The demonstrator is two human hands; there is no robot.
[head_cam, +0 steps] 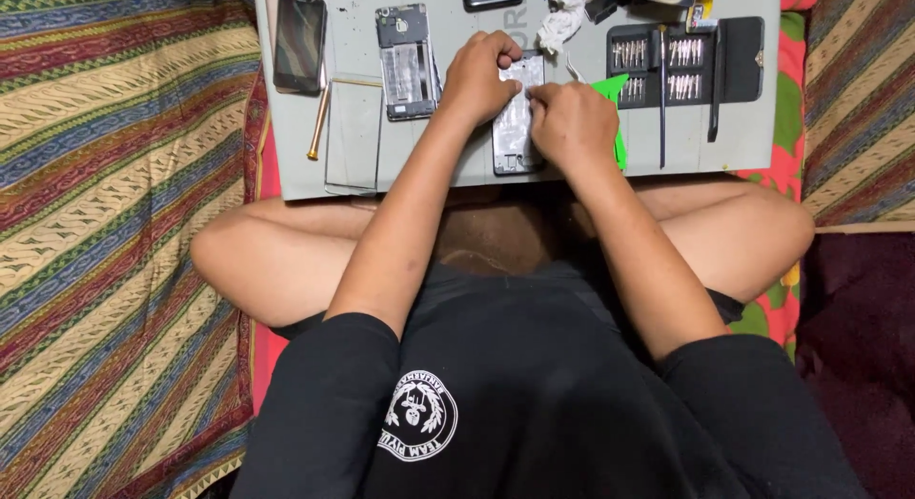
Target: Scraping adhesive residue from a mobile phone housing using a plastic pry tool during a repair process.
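Note:
An opened phone body (514, 127) with its silver inside showing lies on the grey work board (362, 165). My left hand (479, 75) grips its upper left edge, fingers curled over the top. From the right, my right hand (573, 122) presses on the phone's middle, fingers pinched at its upper part; whether they hold a small tool or part is hidden. A green plastic pick (615, 89) pokes out from behind my right hand.
Another opened phone frame (408, 61) lies left of my hands, a dark phone (299, 41) further left, a gold stick (319, 122) and a clear glass sheet (353, 132) beside it. A black screwdriver bit case (686, 61) sits right, with a long black tool (661, 99). My crossed legs rest on striped cloth.

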